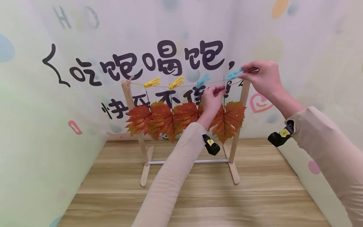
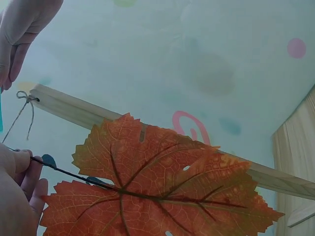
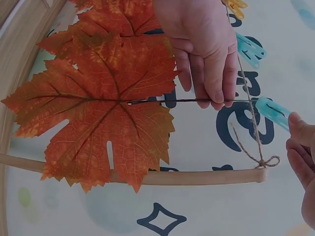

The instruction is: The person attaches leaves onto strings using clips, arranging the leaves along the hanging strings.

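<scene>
An orange-red artificial maple leaf (image 1: 227, 121) hangs at the right end of a string, its dark stem upright. My left hand (image 1: 212, 100) pinches that stem just below the string (image 3: 253, 123). Between thumb and fingers, my right hand (image 1: 263, 75) holds a blue clothespin (image 1: 234, 74), whose tip is right at the string and the stem's top in the right wrist view. Three more leaves (image 1: 163, 118) hang to the left, partly overlapping. Two yellow clothespins (image 1: 152, 83) and another blue clothespin (image 1: 203, 80) sit on the string above them.
The string is tied between two posts of a wooden stand (image 1: 245, 91) with a white crossbar (image 1: 212, 161) and flat feet. It stands on a wood-grain table (image 1: 113, 176). Behind is a pale printed backdrop (image 1: 181, 19). Black wrist cameras (image 1: 211, 146) are strapped to both sleeves.
</scene>
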A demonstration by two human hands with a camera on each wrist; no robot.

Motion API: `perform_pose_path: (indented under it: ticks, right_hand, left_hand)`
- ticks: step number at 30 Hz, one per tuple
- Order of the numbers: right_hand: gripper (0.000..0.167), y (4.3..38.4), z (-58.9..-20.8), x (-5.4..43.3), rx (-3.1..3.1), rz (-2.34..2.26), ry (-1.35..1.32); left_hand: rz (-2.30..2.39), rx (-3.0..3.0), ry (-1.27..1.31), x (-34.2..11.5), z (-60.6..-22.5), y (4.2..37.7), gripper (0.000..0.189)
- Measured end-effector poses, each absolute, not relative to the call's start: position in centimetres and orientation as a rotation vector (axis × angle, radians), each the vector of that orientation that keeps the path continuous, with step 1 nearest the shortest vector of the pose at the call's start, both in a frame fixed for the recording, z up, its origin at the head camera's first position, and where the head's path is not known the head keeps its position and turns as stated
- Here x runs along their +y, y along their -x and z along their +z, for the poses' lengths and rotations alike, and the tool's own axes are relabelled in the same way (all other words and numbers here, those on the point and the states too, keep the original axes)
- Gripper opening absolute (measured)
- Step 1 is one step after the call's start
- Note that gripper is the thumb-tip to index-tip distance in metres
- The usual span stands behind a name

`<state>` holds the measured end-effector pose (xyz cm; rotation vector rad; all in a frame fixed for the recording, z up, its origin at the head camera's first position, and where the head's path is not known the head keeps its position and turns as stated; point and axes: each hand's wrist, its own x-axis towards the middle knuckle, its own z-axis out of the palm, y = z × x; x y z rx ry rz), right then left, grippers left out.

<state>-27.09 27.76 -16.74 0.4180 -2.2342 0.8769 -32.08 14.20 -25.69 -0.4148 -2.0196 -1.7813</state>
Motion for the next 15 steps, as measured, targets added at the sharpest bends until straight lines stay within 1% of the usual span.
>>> perform_pose_path:
  ticks: [8, 15]
  right_hand:
    - [0.022, 27.8, -16.4, 27.7, -2.269, 0.818, -0.392]
    - [0.023, 28.3, -16.4, 27.4, -2.326, 0.863, -0.363]
  left_hand:
    - [-1.765, -2.009, 0.414, 14.0, -25.7, 32.4, 0.015]
    - [-1.777, -2.014, 0.403, 14.1, -25.7, 32.5, 0.015]
